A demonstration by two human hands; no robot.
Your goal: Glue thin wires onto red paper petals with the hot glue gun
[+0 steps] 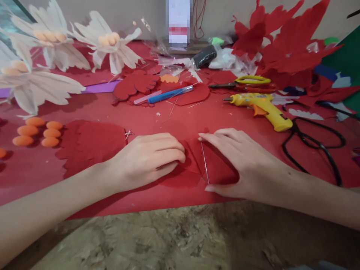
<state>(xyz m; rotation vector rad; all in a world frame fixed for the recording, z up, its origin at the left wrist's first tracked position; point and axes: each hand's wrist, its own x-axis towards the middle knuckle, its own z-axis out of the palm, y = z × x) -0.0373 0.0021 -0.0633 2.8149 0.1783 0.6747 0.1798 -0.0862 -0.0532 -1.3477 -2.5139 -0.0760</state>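
Observation:
My left hand (149, 159) rests with curled fingers on a red cloth-like piece (185, 178) near the front edge of the table, its fingertips gripping a fold. Between the forefinger and thumb of my right hand (233, 165), set wide apart, a thin silver wire (205, 163) spans from tip to tip, lying over the red piece. To the left of my left hand lies a stack of red petal-shaped pieces (95, 140). Several short white wire ends (129, 134) stick out from its right side.
White cloth flowers (109, 45) stand at the back left, above orange oval pieces (28, 130). A yellow glue gun (261, 107), scissors with yellow handles (251, 80) and black-handled scissors (312, 146) lie right. A blue pen (168, 94) and red flowers (292, 48) are behind.

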